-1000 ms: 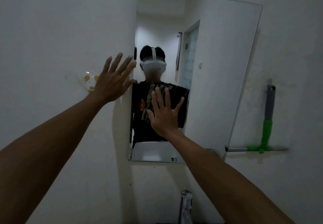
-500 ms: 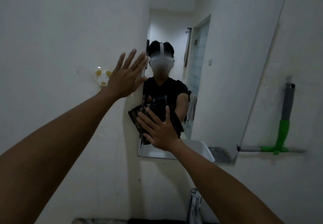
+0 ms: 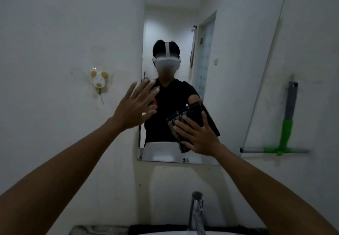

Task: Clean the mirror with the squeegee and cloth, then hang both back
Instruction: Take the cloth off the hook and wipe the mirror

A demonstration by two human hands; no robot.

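Right hand is flat on the glass, fingers spread wide over a dark checked cloth, pressing it against the lower middle of the mirror. That open palm makes sense: a broad, even push keeps the whole fold of fabric in contact with the glass instead of a bunched corner. The cloth pokes out above and to the left of the fingers, one flap standing up toward the upper right.

Left hand sits at centre-left of the frame, fingers fanned and holding nothing, right over the mirror's left edge. It looks like a brace, steadying the body or the pane while the other hand rubs, though whether the fingertips actually touch wall or glass I cannot tell.

Over at the right edge of the frame, the squeegee hangs on the wall, grey-and-green handle upright, blade running level at the bottom, just beside the mirror's lower right corner. So that tool looks parked, and by my reading this is the cloth stage. The small animal-shaped wall hook at mid-left is bare, likely where the cloth goes afterward. Bottom centre, a chrome faucet rises from the basin below.
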